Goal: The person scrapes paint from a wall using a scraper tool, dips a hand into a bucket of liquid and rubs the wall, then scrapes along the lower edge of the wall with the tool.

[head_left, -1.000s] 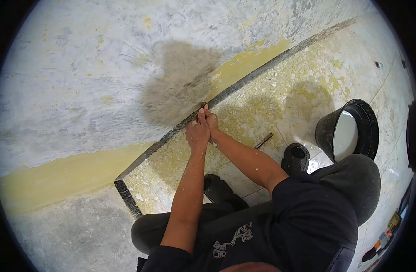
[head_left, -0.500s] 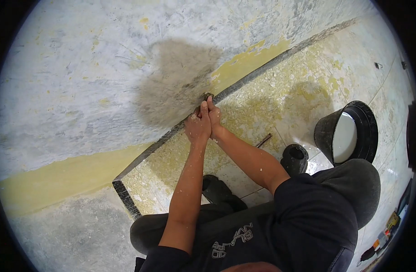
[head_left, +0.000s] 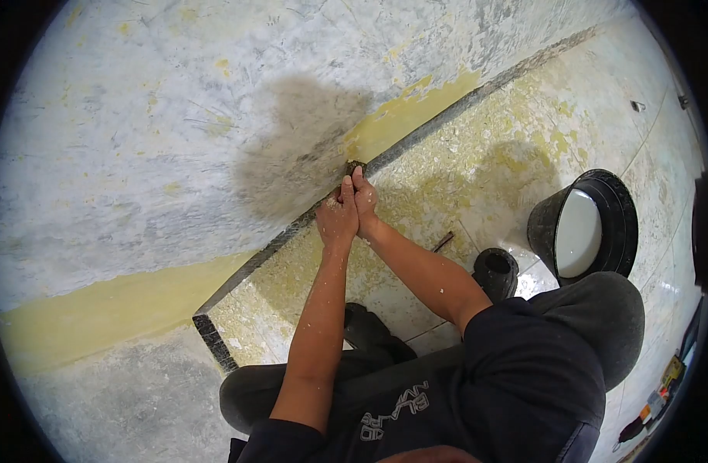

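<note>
My left hand and my right hand are pressed together, closed around one scraper. Only its dark, paint-crusted end shows beyond my thumbs; the handle is hidden in my grip. That end meets the foot of the wall, just above the dark skirting strip. Beside it a band of yellow paint runs to the upper right, while the wall above is mostly bare grey-white. White specks stick to both hands and forearms.
Yellow and white paint flakes litter the tiled floor. A black bucket with whitish liquid stands right of my knees. A thin dark stick-like object lies near my right foot. Several tools sit at the lower right edge.
The view has shifted slightly. My hands keep the same grip at the wall's foot, and a little more of the scraper's end shows.
</note>
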The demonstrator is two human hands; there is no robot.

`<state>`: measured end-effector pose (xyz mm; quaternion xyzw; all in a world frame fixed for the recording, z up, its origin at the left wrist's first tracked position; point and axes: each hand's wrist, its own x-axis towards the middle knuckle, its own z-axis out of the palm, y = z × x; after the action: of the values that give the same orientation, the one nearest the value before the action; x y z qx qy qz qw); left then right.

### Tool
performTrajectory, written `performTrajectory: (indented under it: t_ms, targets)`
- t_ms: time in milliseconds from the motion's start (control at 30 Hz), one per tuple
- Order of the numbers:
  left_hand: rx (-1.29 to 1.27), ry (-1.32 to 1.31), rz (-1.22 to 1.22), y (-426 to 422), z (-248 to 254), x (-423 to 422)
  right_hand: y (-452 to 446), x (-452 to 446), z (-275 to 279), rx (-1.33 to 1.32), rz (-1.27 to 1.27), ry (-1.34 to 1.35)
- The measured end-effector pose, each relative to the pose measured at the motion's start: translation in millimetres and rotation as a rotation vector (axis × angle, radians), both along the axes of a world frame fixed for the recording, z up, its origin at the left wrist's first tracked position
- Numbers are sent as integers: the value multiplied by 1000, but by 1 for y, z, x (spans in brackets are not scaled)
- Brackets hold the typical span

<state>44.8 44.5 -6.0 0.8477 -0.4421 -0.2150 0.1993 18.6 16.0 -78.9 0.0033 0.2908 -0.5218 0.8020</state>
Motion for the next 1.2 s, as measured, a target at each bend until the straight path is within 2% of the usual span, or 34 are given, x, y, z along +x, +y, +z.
performTrajectory:
  t_ms: [233, 333, 400, 500, 567, 733, 800, 900, 1033, 1100, 1200]
  targets:
    - [101, -67, 35, 10, -2, 8, 4, 0, 8, -16, 41, 78]
    - [94, 42, 59, 16, 5, 9, 10, 1, 13, 16, 90, 124]
    - [52, 130, 41, 16, -4, 13, 10, 2, 12, -31, 58, 50]
    - [-21, 76, -74, 24, -14, 12, 4, -1, 7, -57, 136, 13]
    - [-1, 71, -18, 25, -13, 8, 4, 0, 9, -45, 129, 24]
    - [67, 77, 47, 16, 10, -2, 1, 8, 2, -37, 73, -10]
    - [86, -41, 44, 14, 6, -1, 1, 13, -6, -14, 66, -23]
    - [222, 59, -46, 0, 39, -9, -5, 9, 0, -12, 16, -136]
    - [182, 94, -25, -2, 22, -12, -12, -1, 9, -55, 25, 54]
    - [110, -108, 15, 8, 20, -15, 2, -8, 27, -98, -9, -6]
    - [128, -12, 59, 16, 20, -10, 6, 8, -2, -75, 118, 109]
